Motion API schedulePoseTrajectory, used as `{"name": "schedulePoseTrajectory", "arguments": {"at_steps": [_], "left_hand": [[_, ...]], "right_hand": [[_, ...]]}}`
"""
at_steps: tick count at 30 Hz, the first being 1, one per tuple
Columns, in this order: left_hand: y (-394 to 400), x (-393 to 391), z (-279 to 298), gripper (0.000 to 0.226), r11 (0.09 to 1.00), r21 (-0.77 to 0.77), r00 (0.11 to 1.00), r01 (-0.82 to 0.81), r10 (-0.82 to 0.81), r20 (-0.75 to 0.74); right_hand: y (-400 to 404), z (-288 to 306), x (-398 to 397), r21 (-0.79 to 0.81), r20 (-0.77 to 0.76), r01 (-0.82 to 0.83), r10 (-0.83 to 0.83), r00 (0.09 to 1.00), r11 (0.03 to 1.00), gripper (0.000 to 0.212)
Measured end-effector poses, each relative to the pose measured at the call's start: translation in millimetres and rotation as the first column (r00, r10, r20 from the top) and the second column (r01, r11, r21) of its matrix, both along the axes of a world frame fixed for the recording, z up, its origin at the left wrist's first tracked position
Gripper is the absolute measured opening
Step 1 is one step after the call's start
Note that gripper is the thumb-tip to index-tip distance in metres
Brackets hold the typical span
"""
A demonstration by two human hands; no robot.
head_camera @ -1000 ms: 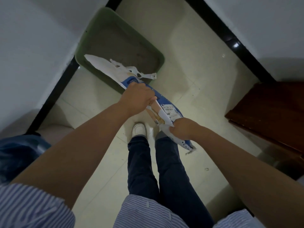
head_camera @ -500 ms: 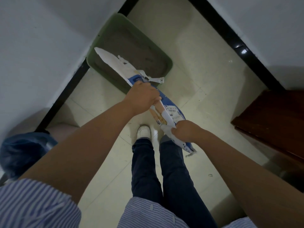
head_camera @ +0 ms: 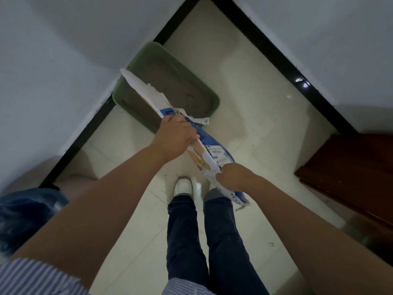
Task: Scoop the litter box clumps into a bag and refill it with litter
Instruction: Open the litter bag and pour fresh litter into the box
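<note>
A green litter box point(head_camera: 213, 99) with grey litter sits on the floor against the left wall. I hold a blue and white litter bag point(head_camera: 214, 151) flattened and slanted over the box's near edge, its torn white mouth point(head_camera: 144, 90) reaching over the litter. My left hand point(head_camera: 176, 135) grips the bag near its upper part. My right hand point(head_camera: 232, 176) grips the bag's lower end above my legs. No litter is visibly falling from the mouth.
A blue plastic bag point(head_camera: 25, 216) lies at the lower left by the wall. A dark brown wooden cabinet point(head_camera: 350, 173) stands at the right. Black skirting runs along both walls. My legs and a white shoe point(head_camera: 182, 186) stand on the pale tiled floor.
The view has shifted, so the box and the bag appear lower and more to the right. Both hands keep their grip on the bag, which stays tilted over the box.
</note>
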State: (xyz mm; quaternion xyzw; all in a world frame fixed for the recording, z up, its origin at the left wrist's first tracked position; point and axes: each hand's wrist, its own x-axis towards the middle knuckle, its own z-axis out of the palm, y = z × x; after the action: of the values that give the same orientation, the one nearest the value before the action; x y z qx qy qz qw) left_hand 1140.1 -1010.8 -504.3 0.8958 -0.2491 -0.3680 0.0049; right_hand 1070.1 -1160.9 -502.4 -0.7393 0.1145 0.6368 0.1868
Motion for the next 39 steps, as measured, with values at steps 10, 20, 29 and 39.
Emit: {"name": "schedulePoseTrajectory", "arguments": {"at_steps": [10, 20, 29, 39], "left_hand": [[16, 4, 7, 0.039, 0.998, 0.026, 0.998, -0.062, 0.063, -0.010], [28, -17, 3, 0.037, 0.995, 0.026, 0.994, -0.098, 0.099, -0.039], [5, -37, -4, 0.034, 0.997, -0.055, 0.996, -0.053, 0.049, -0.076], [-36, -33, -2, 0.034, 0.992, -0.119, 0.989, 0.046, -0.062, -0.136]], "right_hand": [[15, 0, 5, 0.037, 0.046, 0.009, -0.010, 0.999, 0.999, 0.035], [27, 5, -12, 0.030, -0.007, 0.002, -0.002, 1.000, 1.000, 0.034], [12, 16, -40, 0.008, -0.084, 0.002, -0.001, 0.996, 1.000, 0.038], [-12, 23, -54, -0.074, -0.113, 0.132, -0.140, 0.984, 0.988, 0.038]]}}
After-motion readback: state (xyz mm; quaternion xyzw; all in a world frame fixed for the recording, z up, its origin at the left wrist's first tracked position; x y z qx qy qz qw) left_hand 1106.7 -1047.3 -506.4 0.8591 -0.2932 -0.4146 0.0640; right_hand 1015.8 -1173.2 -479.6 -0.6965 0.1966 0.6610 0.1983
